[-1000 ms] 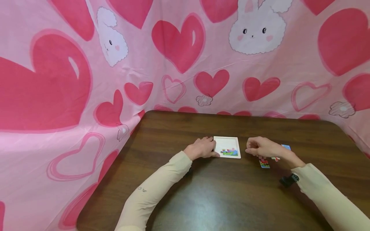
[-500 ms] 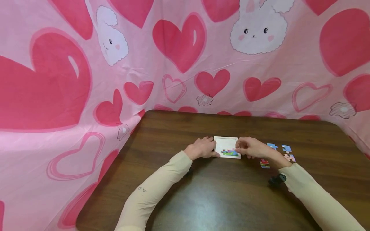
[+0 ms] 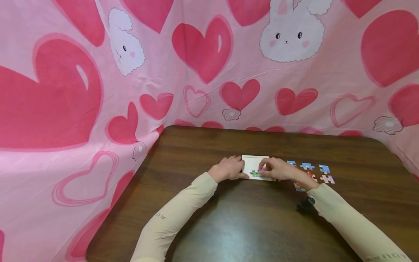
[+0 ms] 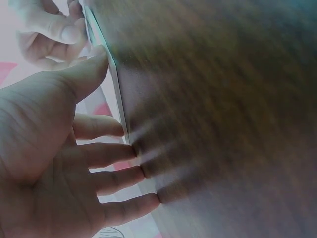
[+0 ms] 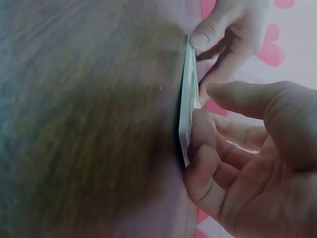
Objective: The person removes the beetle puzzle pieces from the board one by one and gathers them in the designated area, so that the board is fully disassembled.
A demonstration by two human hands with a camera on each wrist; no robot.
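A white puzzle tray (image 3: 252,160) lies on the brown table with a few joined jigsaw pieces (image 3: 255,174) along its near side. My left hand (image 3: 229,168) rests at the tray's left side, its straight fingers spread with tips down on the table and its thumb (image 4: 94,67) against the tray's edge. Over the tray's near right part reaches my right hand (image 3: 278,169), its fingertips right at the pieces there and hiding some of them. In the right wrist view, a gap shows between its thumb (image 5: 233,96) and fingers, with no piece visible in it.
Several loose jigsaw pieces lie right of the tray, among them a blue piece (image 3: 307,166), another blue piece (image 3: 324,168) and a pink one (image 3: 327,179). My right forearm partly covers a red and green piece (image 3: 299,187). A pink heart-print cloth (image 3: 203,91) hangs behind the table.
My right hand has moved left from beside the loose pieces onto the tray, uncovering more of those pieces. My left hand and the tray have stayed in place.
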